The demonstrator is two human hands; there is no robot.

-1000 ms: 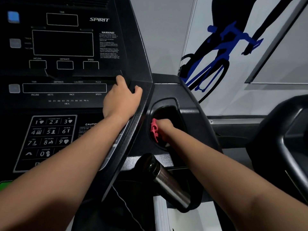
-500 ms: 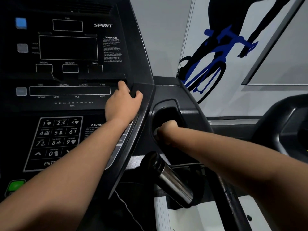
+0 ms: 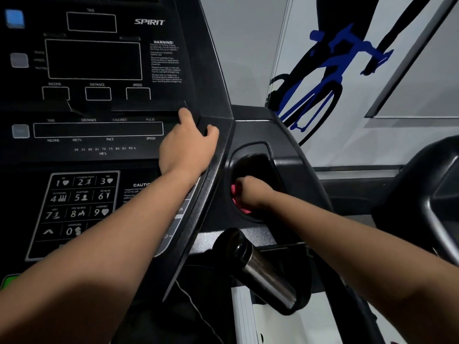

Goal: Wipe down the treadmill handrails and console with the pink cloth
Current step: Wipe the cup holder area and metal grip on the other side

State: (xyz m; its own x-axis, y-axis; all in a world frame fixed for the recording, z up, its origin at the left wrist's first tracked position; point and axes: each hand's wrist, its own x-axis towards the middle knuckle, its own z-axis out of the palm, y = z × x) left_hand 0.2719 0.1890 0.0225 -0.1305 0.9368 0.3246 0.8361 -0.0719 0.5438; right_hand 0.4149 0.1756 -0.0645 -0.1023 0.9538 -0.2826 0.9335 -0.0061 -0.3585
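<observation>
Console (image 3: 211,70) w/ pink cloth (image 3: 236,190) in cup holder (image 3: 282,155).

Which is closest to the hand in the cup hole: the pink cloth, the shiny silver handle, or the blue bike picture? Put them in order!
1. Pink cloth: gripped by the right hand, inside the cup holder.
2. Silver handle: just below the hand.
3. Blue bike picture: up on the wall behind.
</observation>
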